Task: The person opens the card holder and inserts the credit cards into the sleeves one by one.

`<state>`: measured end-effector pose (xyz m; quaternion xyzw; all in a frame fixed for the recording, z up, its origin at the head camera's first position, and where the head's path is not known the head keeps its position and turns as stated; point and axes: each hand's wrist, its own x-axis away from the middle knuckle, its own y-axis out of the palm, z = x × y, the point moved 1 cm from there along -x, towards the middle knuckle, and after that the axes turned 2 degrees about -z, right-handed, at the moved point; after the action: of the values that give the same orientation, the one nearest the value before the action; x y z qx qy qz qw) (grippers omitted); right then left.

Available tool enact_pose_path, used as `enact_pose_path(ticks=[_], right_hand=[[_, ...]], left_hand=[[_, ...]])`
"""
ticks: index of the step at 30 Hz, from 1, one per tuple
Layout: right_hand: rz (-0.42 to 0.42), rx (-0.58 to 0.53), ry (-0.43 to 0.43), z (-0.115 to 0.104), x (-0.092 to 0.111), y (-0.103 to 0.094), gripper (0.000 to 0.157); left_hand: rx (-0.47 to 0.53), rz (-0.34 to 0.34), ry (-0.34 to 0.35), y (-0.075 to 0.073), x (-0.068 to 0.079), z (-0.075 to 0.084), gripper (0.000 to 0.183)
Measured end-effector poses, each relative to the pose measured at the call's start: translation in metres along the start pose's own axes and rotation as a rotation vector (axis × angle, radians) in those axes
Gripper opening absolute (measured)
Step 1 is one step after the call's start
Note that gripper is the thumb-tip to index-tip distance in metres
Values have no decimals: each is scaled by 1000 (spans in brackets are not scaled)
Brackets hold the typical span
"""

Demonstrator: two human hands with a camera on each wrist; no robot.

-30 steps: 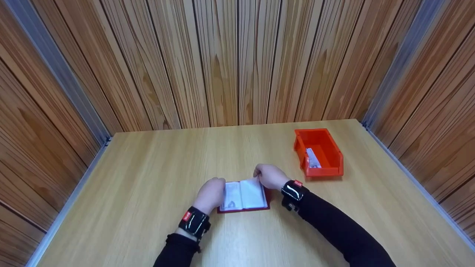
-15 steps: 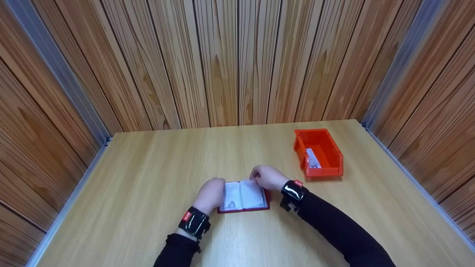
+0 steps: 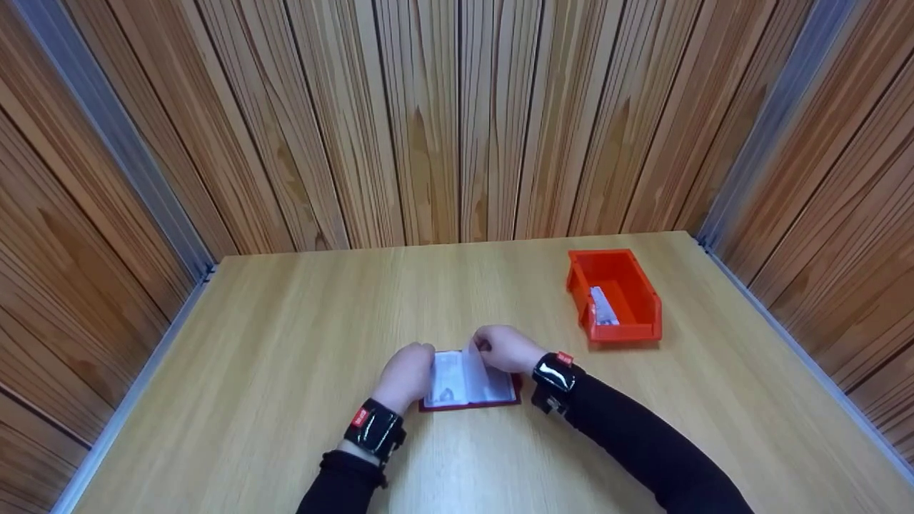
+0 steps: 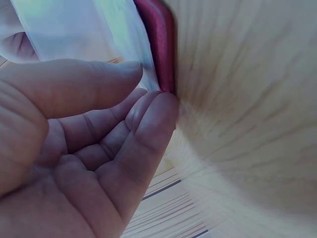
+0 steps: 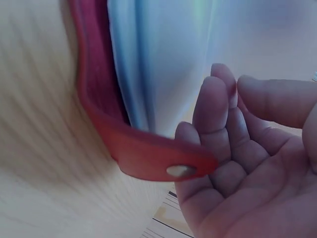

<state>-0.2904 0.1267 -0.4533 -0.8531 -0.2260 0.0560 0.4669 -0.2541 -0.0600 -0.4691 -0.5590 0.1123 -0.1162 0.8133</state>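
A small red card holder (image 3: 447, 385) with clear plastic sleeves lies spread on the table. At its left edge my left hand (image 3: 407, 373) holds it; in the left wrist view the thumb lies over the sleeves and the fingertips meet the red cover (image 4: 161, 44). My right hand (image 3: 508, 348) pinches the top corner of a clear sleeve (image 3: 474, 375) between thumb and fingers, lifting it off the right side. Across the right fingers in the right wrist view hangs a red strap (image 5: 148, 156) with a metal snap (image 5: 181, 170).
An orange bin (image 3: 653, 321) stands at the right rear of the wooden table (image 3: 307, 314), with a pale printed slip (image 3: 602, 307) inside at its left. Wood-panelled walls (image 3: 435, 143) enclose the table at the back and sides.
My right hand has moved left and slightly nearer, turning the clear sleeve up from the right side toward the middle. The left hand stays at the left edge.
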Motion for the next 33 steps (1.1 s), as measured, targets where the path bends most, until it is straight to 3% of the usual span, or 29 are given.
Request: enact_pose_path(ticks=[8, 18, 26, 33], right_hand=[[-15, 25, -6, -3, -2, 9, 12], [5, 38, -48, -7, -4, 16, 6], [69, 104, -128, -10, -5, 22, 9], [79, 111, -137, -13, -6, 26, 8]], left_hand=[[38, -33, -39, 0, -1, 0, 11], [23, 31, 31, 0, 1, -3, 11], [31, 23, 41, -2, 2, -5, 13], [56, 7, 19, -1, 1, -6, 14]])
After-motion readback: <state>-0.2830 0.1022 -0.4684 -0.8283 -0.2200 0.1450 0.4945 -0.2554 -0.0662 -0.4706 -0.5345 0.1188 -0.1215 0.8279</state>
